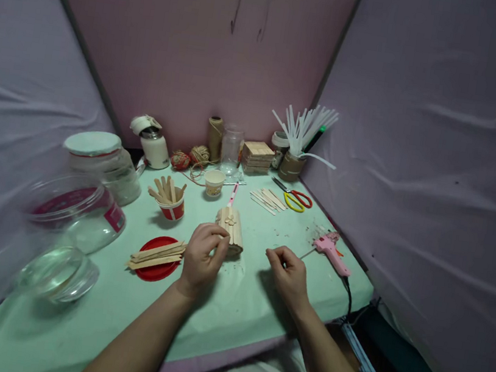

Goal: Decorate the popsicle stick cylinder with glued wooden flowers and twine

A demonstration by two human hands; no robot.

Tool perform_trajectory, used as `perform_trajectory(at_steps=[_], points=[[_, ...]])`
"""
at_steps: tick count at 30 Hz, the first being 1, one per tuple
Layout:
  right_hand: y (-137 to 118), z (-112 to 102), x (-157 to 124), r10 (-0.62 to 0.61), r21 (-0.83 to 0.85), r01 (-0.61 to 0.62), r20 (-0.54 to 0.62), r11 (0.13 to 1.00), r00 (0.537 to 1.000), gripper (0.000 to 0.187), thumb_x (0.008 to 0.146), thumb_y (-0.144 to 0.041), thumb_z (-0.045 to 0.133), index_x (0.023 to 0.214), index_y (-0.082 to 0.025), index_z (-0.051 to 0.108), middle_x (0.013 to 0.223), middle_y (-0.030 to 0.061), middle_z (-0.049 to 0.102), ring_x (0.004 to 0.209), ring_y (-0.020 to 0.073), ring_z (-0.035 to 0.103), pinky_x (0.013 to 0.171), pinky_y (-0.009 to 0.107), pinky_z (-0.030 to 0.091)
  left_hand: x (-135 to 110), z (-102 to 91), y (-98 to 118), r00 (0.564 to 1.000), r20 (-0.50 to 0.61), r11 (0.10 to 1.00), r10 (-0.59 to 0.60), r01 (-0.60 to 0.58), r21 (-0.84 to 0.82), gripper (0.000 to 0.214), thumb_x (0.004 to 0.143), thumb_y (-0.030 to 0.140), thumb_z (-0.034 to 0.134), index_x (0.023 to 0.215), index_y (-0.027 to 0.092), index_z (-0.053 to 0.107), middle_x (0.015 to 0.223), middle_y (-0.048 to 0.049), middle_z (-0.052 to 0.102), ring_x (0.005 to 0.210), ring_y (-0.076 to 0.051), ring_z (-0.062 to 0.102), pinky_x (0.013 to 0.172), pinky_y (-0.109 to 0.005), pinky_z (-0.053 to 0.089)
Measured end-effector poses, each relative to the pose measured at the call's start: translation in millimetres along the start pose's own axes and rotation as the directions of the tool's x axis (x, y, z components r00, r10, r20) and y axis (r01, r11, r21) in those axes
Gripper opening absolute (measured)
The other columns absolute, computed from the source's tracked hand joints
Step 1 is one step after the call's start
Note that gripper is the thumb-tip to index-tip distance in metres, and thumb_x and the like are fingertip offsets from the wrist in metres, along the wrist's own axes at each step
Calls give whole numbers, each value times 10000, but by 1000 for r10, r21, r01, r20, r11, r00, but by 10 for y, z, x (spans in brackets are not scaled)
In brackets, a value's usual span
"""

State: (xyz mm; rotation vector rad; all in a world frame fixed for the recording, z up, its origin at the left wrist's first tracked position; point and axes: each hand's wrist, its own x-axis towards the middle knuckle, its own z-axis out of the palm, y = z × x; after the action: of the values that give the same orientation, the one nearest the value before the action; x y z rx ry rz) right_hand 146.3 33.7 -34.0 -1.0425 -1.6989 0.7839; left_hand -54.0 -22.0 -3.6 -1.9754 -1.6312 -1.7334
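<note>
My left hand [204, 260] is raised over the table with thumb and fingers curled together. Whatever it may pinch is too small or hidden to make out. Just behind it lies a cylinder covered in craft sticks [233, 228], with a small flower shape of wood on its side; the hand covers part of it. To the right, my right hand [288, 278] has its fingertips pressed together, apart from the cylinder, and any small thing in them is hidden. A pink glue gun [333, 253] lies beyond the right hand. Left of my left hand, flat craft sticks [157, 256] rest across a red lid [153, 272].
A paper cup [172, 209] of sticks, a small cup [214, 184] and scissors [295, 199] stand or lie farther back. Clear plastic tubs [86, 219] crowd the left side. Glue sticks [304, 129] fill a jar at the back right. The gun's cord [347, 295] hangs over the edge.
</note>
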Motion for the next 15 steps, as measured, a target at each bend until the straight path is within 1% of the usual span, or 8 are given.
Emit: perform_trajectory(at_steps=[2, 3, 5, 7, 9, 11, 13, 15], points=[[5, -145, -12, 3, -32, -4, -18, 999, 1000, 332, 884, -386, 587, 604, -214, 532, 529, -53, 455, 519, 131, 438, 529, 262, 368, -33, 29, 25, 997, 40, 998, 70, -70, -6, 127, 887, 163, 564, 789, 216, 625, 854, -52, 679, 846, -194, 616, 810, -357, 491], [11, -214, -4, 2, -46, -4, -38, 999, 999, 326, 887, -381, 585, 612, -213, 536, 544, -49, 468, 536, 134, 449, 545, 265, 374, -54, 48, 35, 993, 66, 995, 100, -99, -10, 94, 880, 154, 571, 853, 216, 636, 867, -55, 686, 847, -194, 623, 810, -356, 495], [35, -334, 38, -1, -72, -6, -93, 997, 996, 254, 887, -365, 585, 686, -209, 583, 618, -28, 544, 601, 149, 501, 600, 276, 402, -97, 92, 48, 980, 133, 989, 150, -148, -22, 129, 885, 148, 558, 957, 217, 640, 892, -64, 703, 847, -191, 641, 801, -347, 506], [66, -422, 96, -7, -92, -7, -152, 996, 988, 184, 877, -355, 595, 777, -202, 623, 713, -1, 612, 671, 168, 544, 651, 294, 423, -139, 136, 56, 960, 207, 982, 187, -182, -44, 160, 915, 164, 517, 1001, 212, 644, 876, -71, 716, 824, -183, 656, 771, -325, 518], [84, -471, 151, -12, -102, -7, -187, 995, 982, 180, 867, -364, 603, 800, -199, 631, 740, 13, 632, 686, 177, 555, 656, 303, 428, -175, 175, 62, 942, 273, 981, 195, -186, -57, 190, 951, 206, 473, 991, 206, 659, 827, -71, 720, 772, -173, 667, 723, -299, 523], [68, -480, 189, -17, -101, -1, -184, 995, 983, 232, 869, -386, 596, 728, -203, 609, 677, 5, 607, 645, 175, 543, 622, 301, 419, -205, 203, 69, 924, 343, 986, 168, -161, -49, 238, 977, 266, 446, 961, 210, 677, 801, -65, 729, 735, -163, 679, 694, -278, 521], [1, -449, 211, -28, -89, 14, -153, 996, 988, 290, 882, -402, 574, 665, -210, 575, 618, -6, 570, 604, 170, 525, 590, 297, 406, -233, 220, 77, 899, 419, 991, 125, -131, -14, 291, 988, 332, 436, 904, 221, 692, 782, -53, 737, 704, -154, 689, 667, -261, 511], [-130, -385, 233, -50, -71, 43, -103, 997, 993, 297, 890, -400, 566, 657, -216, 568, 605, -8, 558, 595, 169, 519, 590, 299, 406, -259, 237, 81, 862, 498, 991, 96, -127, 29, 364, 987, 385, 425, 797, 221, 689, 695, -41, 718, 628, -149, 672, 610, -253, 488]])
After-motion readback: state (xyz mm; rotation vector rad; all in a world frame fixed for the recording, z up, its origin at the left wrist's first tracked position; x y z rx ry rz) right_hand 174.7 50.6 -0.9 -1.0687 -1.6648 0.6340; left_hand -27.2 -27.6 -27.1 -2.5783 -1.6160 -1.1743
